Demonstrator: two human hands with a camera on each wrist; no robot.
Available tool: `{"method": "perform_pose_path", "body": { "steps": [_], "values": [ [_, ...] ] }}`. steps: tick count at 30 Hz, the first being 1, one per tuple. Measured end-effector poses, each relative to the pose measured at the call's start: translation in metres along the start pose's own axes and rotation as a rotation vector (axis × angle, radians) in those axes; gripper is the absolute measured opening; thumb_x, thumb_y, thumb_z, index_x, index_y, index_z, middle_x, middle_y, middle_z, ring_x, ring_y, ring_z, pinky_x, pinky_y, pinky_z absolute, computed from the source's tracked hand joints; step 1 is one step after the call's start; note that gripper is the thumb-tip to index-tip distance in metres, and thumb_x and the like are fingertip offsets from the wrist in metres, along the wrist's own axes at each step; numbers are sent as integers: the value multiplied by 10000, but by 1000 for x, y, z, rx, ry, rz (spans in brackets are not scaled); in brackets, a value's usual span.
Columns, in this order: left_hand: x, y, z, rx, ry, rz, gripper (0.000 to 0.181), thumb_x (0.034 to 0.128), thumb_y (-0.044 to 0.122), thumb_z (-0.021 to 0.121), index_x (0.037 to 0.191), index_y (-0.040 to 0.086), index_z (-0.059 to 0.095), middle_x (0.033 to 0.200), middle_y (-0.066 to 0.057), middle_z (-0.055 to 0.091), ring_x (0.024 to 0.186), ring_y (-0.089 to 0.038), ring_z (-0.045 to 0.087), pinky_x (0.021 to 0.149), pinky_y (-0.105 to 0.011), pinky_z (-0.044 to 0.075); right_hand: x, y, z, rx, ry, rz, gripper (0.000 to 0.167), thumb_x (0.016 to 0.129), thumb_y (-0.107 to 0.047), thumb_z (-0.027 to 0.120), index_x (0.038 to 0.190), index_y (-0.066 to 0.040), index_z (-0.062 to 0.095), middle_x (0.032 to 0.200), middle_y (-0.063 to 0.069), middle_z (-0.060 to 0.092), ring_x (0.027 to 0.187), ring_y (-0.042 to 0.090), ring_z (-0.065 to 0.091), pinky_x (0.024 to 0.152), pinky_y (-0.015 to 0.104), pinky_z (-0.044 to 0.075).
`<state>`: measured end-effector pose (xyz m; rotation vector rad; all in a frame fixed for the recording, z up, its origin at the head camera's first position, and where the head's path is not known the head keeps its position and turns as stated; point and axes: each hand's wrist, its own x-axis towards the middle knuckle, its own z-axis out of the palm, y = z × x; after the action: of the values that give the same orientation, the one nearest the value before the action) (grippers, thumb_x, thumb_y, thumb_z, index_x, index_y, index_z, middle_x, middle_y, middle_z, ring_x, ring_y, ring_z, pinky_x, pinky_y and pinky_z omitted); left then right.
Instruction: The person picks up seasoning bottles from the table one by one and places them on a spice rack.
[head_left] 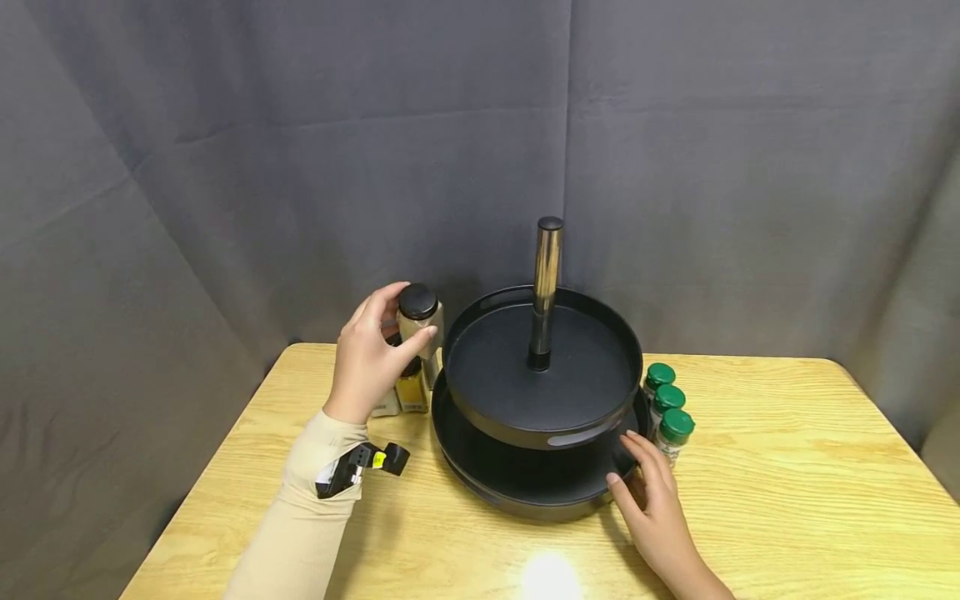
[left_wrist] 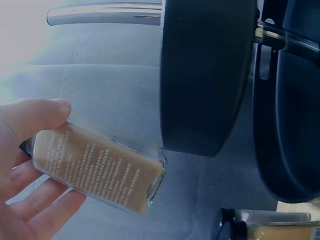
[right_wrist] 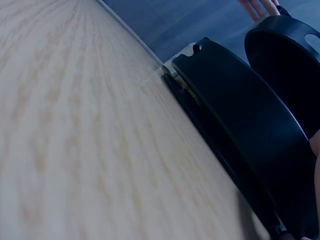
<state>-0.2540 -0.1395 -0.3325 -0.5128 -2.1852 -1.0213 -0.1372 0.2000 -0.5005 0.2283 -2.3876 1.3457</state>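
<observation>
I find the black-capped spice jar [left_wrist: 100, 167] at ten o'clock of the upper black tray [head_left: 487, 367], raised off the wooden table [head_left: 787, 467] in my left hand [head_left: 366, 360]. Thumb and fingers pinch its upper body, just below the black cap [head_left: 417, 302]; the base hangs free near the tray's side, and from the left wrist view I cannot tell whether the two touch.

My right hand [head_left: 652, 508] is spread, thumb apart from the fingers, at four o'clock over the rim of the lower black tray [head_left: 517, 475]; contact is not certain.

Handling assessment: the jar is clear, squarish and tan inside. I judge it to be glass, stiff, modest in weight but bottom-heavy, and liable to chip against a hard rim. The smooth faces may slip under a high pinch. I recommend taking hold around mid-body, across two opposite flat sides, and not by the cap alone, which could turn.

Adjacent items: a yellow-labelled jar [head_left: 412, 390] stands at nine o'clock of the lower tray, and three green-capped jars [head_left: 677, 425] line it at three o'clock.
</observation>
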Motion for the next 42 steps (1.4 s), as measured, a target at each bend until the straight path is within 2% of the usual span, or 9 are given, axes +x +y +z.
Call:
{"method": "perform_pose_path", "body": {
  "steps": [12, 16, 19, 20, 23, 25, 27, 33, 42],
  "values": [
    [18, 7, 7, -38, -9, 25, 615, 806, 129, 873, 1335, 1, 588, 1131, -186, 662, 1012, -306, 669, 863, -423, 587, -1, -2, 2, -5, -7, 1, 475, 1016, -97, 598, 1459, 7, 460, 1531, 180, 354, 1395, 394, 344, 950, 5, 296],
    [23, 7, 14, -90, -21, 13, 613, 804, 114, 872, 1333, -3, 586, 1142, -185, 664, 1031, -302, 669, 872, -428, 585, -1, -2, 2, -17, -15, 10, 479, 1021, -103, 593, 1467, 1, 451, 1536, 179, 347, 1400, 388, 343, 1017, 343, 494],
    [27, 8, 20, -124, -33, -2, 600, 812, 109, 864, 1332, 0, 585, 1142, -181, 668, 1037, -299, 671, 872, -445, 586, -2, -2, 2, -26, -20, 18, 481, 1024, -109, 592, 1471, -7, 448, 1539, 175, 344, 1406, 383, 340, 984, 599, 455],
    [28, 8, 22, -133, -38, -7, 601, 813, 109, 863, 1334, 1, 583, 1137, -180, 668, 1034, -297, 672, 873, -454, 585, -2, -2, 2, -28, -19, 21, 480, 1025, -114, 593, 1472, -13, 450, 1540, 171, 346, 1408, 378, 340, 998, 561, 458],
    [31, 9, 27, -150, -52, -16, 597, 816, 110, 860, 1334, 7, 582, 1094, -171, 672, 1008, -286, 668, 871, -465, 584, -2, -1, 2, -23, -15, 21, 480, 1024, -118, 596, 1470, -16, 454, 1540, 172, 348, 1409, 377, 339, 1036, 281, 453],
    [33, 9, 30, -157, -60, -20, 595, 819, 120, 860, 1335, 14, 583, 1072, -161, 674, 993, -277, 663, 869, -458, 582, -2, 0, 3, -16, -12, 16, 479, 1022, -118, 597, 1467, -10, 456, 1539, 178, 349, 1407, 381, 339, 1008, 105, 368],
    [35, 10, 33, -166, -68, -23, 596, 816, 120, 861, 1334, 15, 585, 1050, -157, 677, 977, -273, 661, 861, -450, 583, -1, 1, 4, -12, -11, 15, 481, 1022, -120, 598, 1467, -6, 456, 1538, 176, 350, 1408, 385, 336, 965, 13, 284],
    [41, 11, 39, -207, -129, -47, 590, 823, 106, 853, 1342, 29, 583, 1059, -147, 688, 988, -261, 669, 887, -431, 582, -1, 1, 6, -23, -10, 12, 479, 1018, -122, 607, 1460, -3, 465, 1530, 168, 365, 1402, 370, 344, 973, 48, 321],
    [55, 14, 43, -259, -226, -75, 580, 833, 83, 840, 1346, 20, 578, 1128, -166, 684, 1045, -279, 673, 922, -423, 569, -1, -1, 7, -7, -12, 14, 472, 1023, -130, 602, 1462, -20, 468, 1536, 164, 359, 1406, 378, 339, 954, -13, 255]
  ]
}}
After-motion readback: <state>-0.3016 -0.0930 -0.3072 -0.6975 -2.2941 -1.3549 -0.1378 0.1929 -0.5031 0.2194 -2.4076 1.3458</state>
